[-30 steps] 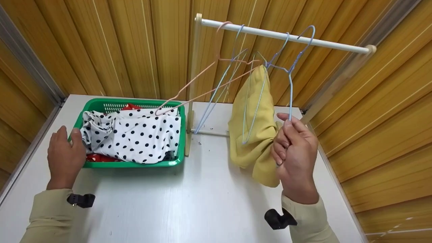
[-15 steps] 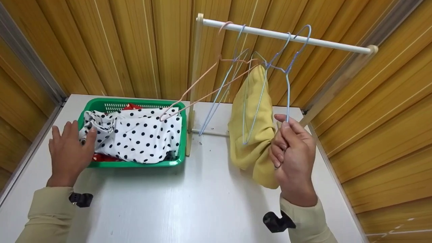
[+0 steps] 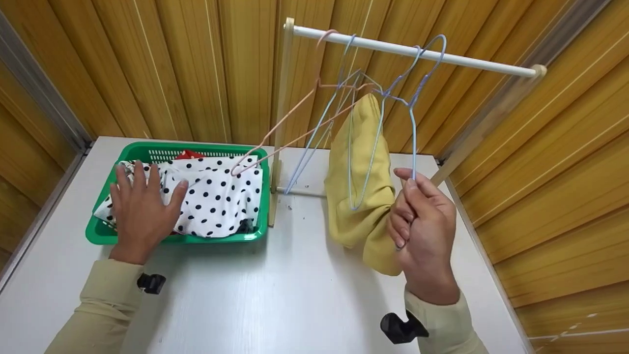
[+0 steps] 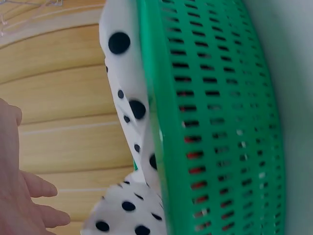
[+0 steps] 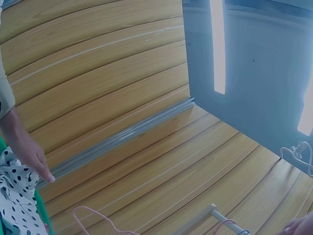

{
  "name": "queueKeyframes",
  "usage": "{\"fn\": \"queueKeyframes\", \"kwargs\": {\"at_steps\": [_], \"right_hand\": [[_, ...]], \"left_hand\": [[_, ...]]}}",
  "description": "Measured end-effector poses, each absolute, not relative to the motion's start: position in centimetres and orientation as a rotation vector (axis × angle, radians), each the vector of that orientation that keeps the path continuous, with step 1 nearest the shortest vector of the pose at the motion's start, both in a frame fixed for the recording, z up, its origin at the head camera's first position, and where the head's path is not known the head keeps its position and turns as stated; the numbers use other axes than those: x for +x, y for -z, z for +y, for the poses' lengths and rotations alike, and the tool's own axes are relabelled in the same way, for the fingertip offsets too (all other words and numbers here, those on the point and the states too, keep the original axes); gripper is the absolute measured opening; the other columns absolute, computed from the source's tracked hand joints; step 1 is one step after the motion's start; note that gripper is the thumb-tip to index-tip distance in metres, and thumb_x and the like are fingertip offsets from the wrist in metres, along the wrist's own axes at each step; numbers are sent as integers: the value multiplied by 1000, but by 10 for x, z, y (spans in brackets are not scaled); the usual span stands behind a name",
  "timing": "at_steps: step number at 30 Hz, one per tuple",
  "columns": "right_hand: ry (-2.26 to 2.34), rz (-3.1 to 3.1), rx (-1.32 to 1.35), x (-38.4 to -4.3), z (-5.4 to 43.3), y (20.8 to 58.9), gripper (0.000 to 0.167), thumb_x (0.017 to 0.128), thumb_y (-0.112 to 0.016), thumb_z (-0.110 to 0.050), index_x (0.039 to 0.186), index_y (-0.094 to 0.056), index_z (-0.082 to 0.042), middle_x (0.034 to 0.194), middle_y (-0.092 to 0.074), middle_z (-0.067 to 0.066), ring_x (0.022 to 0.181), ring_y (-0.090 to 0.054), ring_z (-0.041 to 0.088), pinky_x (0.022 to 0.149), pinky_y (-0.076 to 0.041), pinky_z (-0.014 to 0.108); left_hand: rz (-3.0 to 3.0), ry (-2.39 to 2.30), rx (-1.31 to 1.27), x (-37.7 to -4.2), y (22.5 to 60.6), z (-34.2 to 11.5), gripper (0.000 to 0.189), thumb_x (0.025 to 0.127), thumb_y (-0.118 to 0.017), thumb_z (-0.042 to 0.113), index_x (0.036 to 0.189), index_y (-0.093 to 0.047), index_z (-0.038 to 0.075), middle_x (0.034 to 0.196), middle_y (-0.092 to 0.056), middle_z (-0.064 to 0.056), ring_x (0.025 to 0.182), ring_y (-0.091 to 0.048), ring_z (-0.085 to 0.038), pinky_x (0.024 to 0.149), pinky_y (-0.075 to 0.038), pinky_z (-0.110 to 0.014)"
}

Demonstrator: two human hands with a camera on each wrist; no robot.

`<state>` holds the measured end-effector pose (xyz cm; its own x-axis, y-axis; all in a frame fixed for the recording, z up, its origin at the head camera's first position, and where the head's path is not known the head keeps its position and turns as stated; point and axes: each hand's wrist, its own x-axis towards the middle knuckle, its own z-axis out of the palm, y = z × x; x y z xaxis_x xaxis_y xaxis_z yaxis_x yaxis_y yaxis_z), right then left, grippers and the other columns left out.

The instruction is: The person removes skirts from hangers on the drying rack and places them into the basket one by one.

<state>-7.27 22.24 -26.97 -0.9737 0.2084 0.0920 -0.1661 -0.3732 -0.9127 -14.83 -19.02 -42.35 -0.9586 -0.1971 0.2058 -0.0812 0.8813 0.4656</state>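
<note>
My right hand (image 3: 425, 231) pinches the lower end of a blue wire clothes hanger (image 3: 414, 132) between thumb and forefinger, its other fingers curled. The hanger's hook stands at the white rail. Yellow cloth (image 3: 356, 196) hangs in folds below the hanger's far side and beside this hand. My left hand (image 3: 145, 209), palm down with fingers spread, is over the left part of a white cloth with black dots (image 3: 211, 196). That cloth lies bunched in a green plastic basket (image 3: 263, 211). In the left wrist view, the left fingers (image 4: 41, 186) hold nothing.
A pink hanger (image 3: 295, 105), hooked on the white rail (image 3: 481, 63), reaches over the basket's right side. Further blue hangers (image 3: 314, 140) hang between it and the yellow cloth. Red cloth (image 3: 189, 155) shows under the dotted one. Wood-panelled walls enclose the white table (image 3: 236, 295).
My left hand has moved right from the basket's left edge to over the dotted cloth, its fingers spreading. My right hand and its hanger have shifted slightly left.
</note>
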Motion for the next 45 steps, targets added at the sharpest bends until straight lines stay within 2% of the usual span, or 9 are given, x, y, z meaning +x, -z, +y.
{"fn": "queueKeyframes", "kwargs": {"at_steps": [12, 23, 25, 28, 32, 34, 37, 43, 45], "right_hand": [[-2462, -1605, -4, -67, 219, 273, 24, 112, -39, -9, 118, -60, 1, 55, -32, -7, 38, -20, 9, 31, -18, 23], [-2527, -1574, 132, -61, 215, 274, 23, 111, -40, -7, 118, -59, 2, 57, -28, -4, 40, -15, 14, 31, -13, 26], [-2542, -1562, 182, -60, 215, 275, 22, 111, -40, -7, 118, -59, 3, 57, -26, -2, 39, -14, 15, 31, -11, 27], [-2559, -1551, 221, -58, 214, 275, 22, 111, -42, -8, 119, -59, 3, 58, -24, -1, 39, -14, 15, 30, -10, 28], [-2577, -1556, 232, -54, 213, 274, 22, 111, -42, -9, 120, -59, 3, 59, -23, -1, 39, -14, 15, 30, -9, 29], [-2586, -1550, 247, -53, 212, 275, 22, 112, -42, -9, 120, -59, 3, 59, -22, 0, 39, -14, 15, 30, -9, 29], [-2610, -1526, 278, -51, 211, 276, 23, 112, -42, -9, 121, -59, 3, 60, -22, 0, 39, -14, 15, 30, -10, 28], [-2650, -1502, 347, -52, 209, 279, 25, 112, -40, -9, 122, -59, 4, 60, -22, 0, 39, -15, 14, 31, -11, 27], [-2658, -1496, 355, -52, 208, 280, 25, 112, -39, -8, 123, -59, 4, 60, -22, 0, 39, -15, 14, 31, -11, 27]], "left_hand": [[-2846, 740, -11, -157, 425, -129, 90, 103, -49, 59, 162, -26, -5, 172, -12, -31, 161, 0, -50, 131, -4, -64], [-2928, 1424, -144, -158, 429, -55, 90, 106, -41, 61, 168, -5, 7, 178, -2, -13, 165, -2, -33, 133, -9, -56], [-2898, 1590, -142, -160, 430, -45, 90, 106, -41, 64, 169, -4, 12, 177, -12, -14, 162, -20, -33, 132, -17, -55], [-2816, 1843, -108, -166, 430, -29, 87, 106, -42, 63, 169, -7, 14, 175, -21, -13, 159, -30, -31, 131, -23, -53], [-2680, 2082, -14, -177, 431, -5, 82, 108, -44, 55, 167, -15, 5, 172, -29, -15, 159, -30, -29, 129, -29, -48], [-2617, 2146, 41, -183, 433, 6, 75, 108, -46, 51, 160, -32, -2, 160, -48, -20, 151, -44, -30, 125, -38, -45], [-2532, 2270, 115, -191, 438, 21, 73, 106, -51, 53, 148, -47, -7, 146, -59, -21, 141, -52, -31, 117, -46, -48], [-2320, 2802, 205, -204, 444, 39, 91, 98, -49, 72, 164, -26, 15, 173, -23, -10, 159, -25, -41, 125, -33, -61], [-2241, 2949, 256, -211, 445, 44, 92, 97, -46, 77, 165, -23, 19, 171, -26, -11, 157, -30, -42, 125, -32, -60]]}}
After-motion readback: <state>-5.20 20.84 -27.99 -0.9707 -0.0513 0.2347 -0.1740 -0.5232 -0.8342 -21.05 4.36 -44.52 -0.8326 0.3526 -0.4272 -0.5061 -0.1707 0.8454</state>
